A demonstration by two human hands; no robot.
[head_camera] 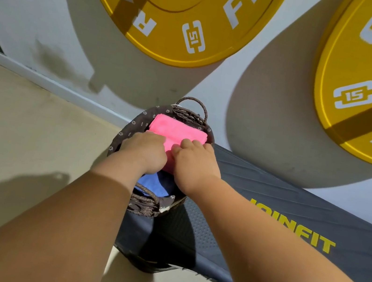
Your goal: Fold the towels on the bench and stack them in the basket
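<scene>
While the left hand [145, 150] and the right hand [192, 160] lie side by side on the pink towel [177, 128], their fingers bend down over it and the fingertips are hidden. I cannot tell whether they pinch the cloth or merely press it flat. The towel sits folded in the basket [130, 129], its free part showing beyond the knuckles. A blue towel [155, 182] peeks out under the wrists, seemingly beneath the pink one.

Judging by how it lies, the pink towel looks light, soft and floppy. It has no stiffness, so a fold would slump open if lifted by 1 corner. The sensible hold is at both ends of the folded bundle, 1 hand each, with thumbs under and fingers over, followed by a flat press to settle it. It seems neither slippery nor fragile.

Much is out of sight. The hands cover the near half of the pink towel, and how many towels lie below the blue one is not visible. To the right of the right hand, the bench [268, 199] runs out of the frame, so I cannot tell if any towels wait there.
</scene>
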